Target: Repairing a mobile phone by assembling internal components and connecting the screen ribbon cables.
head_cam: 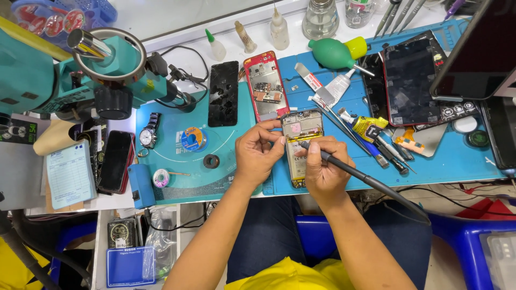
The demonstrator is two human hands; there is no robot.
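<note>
Left hand gripping opened gold-backed phone, right hand clutching dark, seemingly soldering, iron.

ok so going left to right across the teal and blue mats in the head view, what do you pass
wristwatch → solder spool → black cracked phone → red phone frame → open phone held by left hand, right hand with black tool → yellow tube → dark tablet

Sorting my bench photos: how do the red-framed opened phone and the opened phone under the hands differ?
The red-framed phone lies untouched; the gold-framed phone is steadied by the left hand while the right hand works a black tool on it. Both lie open, showing their insides.
</note>
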